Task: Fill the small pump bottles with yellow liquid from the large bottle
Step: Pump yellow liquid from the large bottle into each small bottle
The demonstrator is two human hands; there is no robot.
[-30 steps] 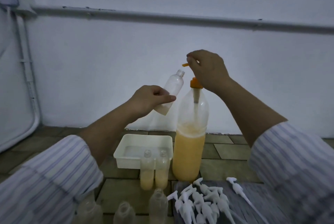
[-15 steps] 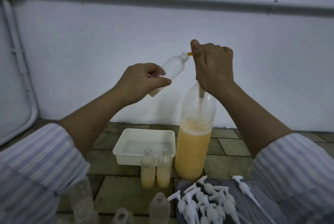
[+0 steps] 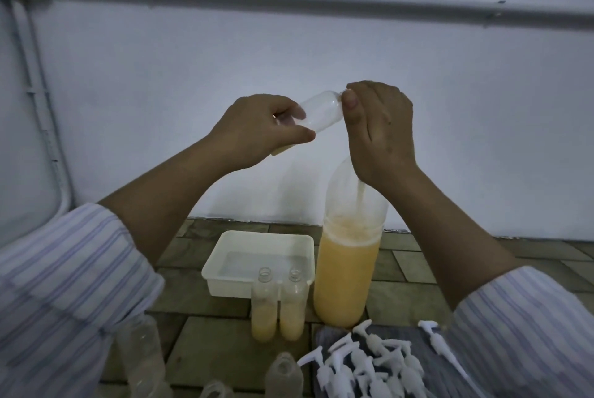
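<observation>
My left hand (image 3: pixel 260 127) holds a small clear bottle (image 3: pixel 321 111) tilted almost flat, its mouth against my right hand; a little yellow liquid lies at its bottom end. My right hand (image 3: pixel 379 131) grips the pump on top of the large bottle (image 3: pixel 347 266) and hides the pump head. The large bottle stands on the floor, about half full of yellow liquid. Two small bottles (image 3: pixel 278 311) partly filled with yellow liquid stand in front of a tray. Several empty small bottles (image 3: pixel 284 375) stand at the bottom edge.
A white plastic tray (image 3: pixel 225 266) sits on the tiled floor left of the large bottle. Several white pump tops (image 3: pixel 369 362) lie on a dark cloth at bottom right. A white wall with a pipe (image 3: pixel 289 0) rises behind.
My left hand tipped the small bottle flatter and brought its mouth up to the pump spout. My right hand closed down over the orange pump head, which is now hidden.
</observation>
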